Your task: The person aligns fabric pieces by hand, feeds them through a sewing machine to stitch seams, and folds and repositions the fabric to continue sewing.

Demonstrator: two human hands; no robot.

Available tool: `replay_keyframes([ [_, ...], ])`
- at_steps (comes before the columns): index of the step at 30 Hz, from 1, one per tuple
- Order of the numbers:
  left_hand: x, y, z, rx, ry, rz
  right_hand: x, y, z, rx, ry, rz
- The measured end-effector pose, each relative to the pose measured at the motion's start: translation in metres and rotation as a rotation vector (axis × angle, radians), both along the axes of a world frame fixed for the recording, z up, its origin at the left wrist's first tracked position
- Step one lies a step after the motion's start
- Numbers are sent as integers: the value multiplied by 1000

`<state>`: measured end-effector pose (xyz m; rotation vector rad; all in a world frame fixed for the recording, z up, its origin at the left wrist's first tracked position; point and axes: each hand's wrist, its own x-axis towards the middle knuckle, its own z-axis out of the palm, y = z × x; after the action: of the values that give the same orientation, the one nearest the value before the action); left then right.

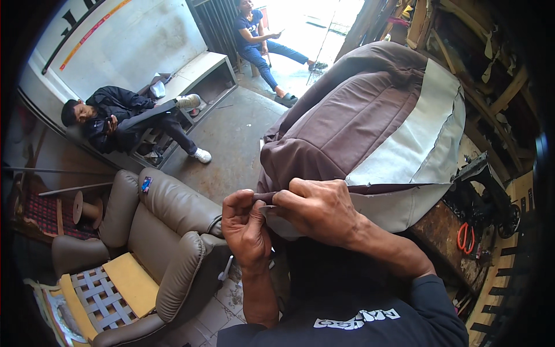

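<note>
A large sewn cover (358, 118) of brown leather-like material, with a pale grey panel (399, 139) along its right side, lies bunched in front of me. My left hand (247, 231) pinches the cover's near left edge between thumb and fingers. Close beside it, my right hand (324, 211) is closed on the same edge, its fingertips almost meeting the left ones. A narrow brown strip of the edge shows between the two hands. Just right of my right hand, a seam gapes between the brown part and the grey material. The fingertips partly hide the pinched spot.
A black sewing machine (483, 188) stands on a worn wooden table (442, 237) at the right, near orange-handled scissors (465, 238). At the lower left is a brown recliner (179, 202) with exposed webbing. Two people sit farther off, one by a low cabinet (202, 72). Wooden frames lean at the upper right.
</note>
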<state>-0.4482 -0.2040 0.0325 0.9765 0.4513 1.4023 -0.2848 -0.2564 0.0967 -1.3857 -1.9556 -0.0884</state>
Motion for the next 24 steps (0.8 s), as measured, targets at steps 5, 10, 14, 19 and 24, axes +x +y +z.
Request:
replay_keyframes([
  [5, 1, -3, 3, -15, -40, -64, -9, -1, 1, -14, 110, -77],
  [10, -3, -5, 5, -47, -27, -48, -16, -2, 4, -68, 96, -129],
  [14, -5, -8, 7, -70, -1, -13, -24, -2, -2, -46, 116, -161],
  [19, 7, -18, 11, -18, 215, 112, -23, -1, 5, 91, 156, -329],
  [24, 11, -38, 11, 306, 615, 563, -19, 11, -11, -16, -48, -173],
])
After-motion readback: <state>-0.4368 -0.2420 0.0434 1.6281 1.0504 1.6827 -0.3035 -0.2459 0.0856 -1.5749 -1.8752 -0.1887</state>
